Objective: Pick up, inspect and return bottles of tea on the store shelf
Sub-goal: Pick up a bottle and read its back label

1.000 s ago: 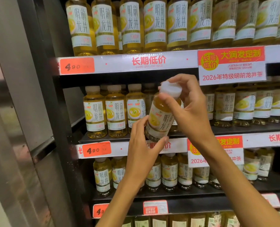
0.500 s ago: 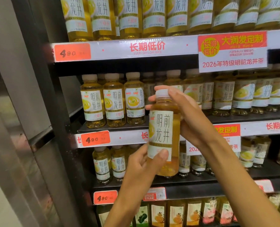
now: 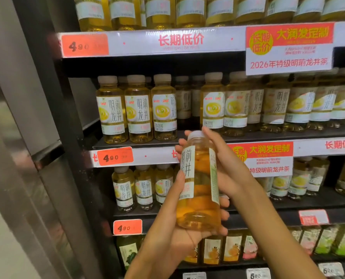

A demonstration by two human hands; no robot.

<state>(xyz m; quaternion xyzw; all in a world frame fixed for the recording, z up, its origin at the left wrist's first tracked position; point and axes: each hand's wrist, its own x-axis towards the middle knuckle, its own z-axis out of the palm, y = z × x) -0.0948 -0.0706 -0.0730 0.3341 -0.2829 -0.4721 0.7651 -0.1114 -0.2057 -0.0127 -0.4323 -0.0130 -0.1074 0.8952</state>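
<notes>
A bottle of yellow tea (image 3: 199,184) with a white cap and white label stands upright in front of the shelves, held by both hands. My left hand (image 3: 173,236) grips its lower half from below and behind, thumb on the label. My right hand (image 3: 226,170) wraps the upper part and the neck from the right. The label's edge faces me, so the clear side shows the liquid. In the middle shelf's (image 3: 268,135) front row (image 3: 137,109) there is a gap (image 3: 187,109) just above the held bottle.
Rows of the same tea bottles fill the top shelf (image 3: 147,11) and the shelf below (image 3: 143,188). Other drinks (image 3: 232,250) stand on the bottom shelf. Orange price tags (image 3: 115,157) and a red promo sign (image 3: 288,47) line the shelf edges. A metal pillar (image 3: 26,137) stands left.
The bottle came off the middle shelf, went from tilted to upright and dropped lower toward me. It has turned, so the label's edge faces me. My left hand slid further under it.
</notes>
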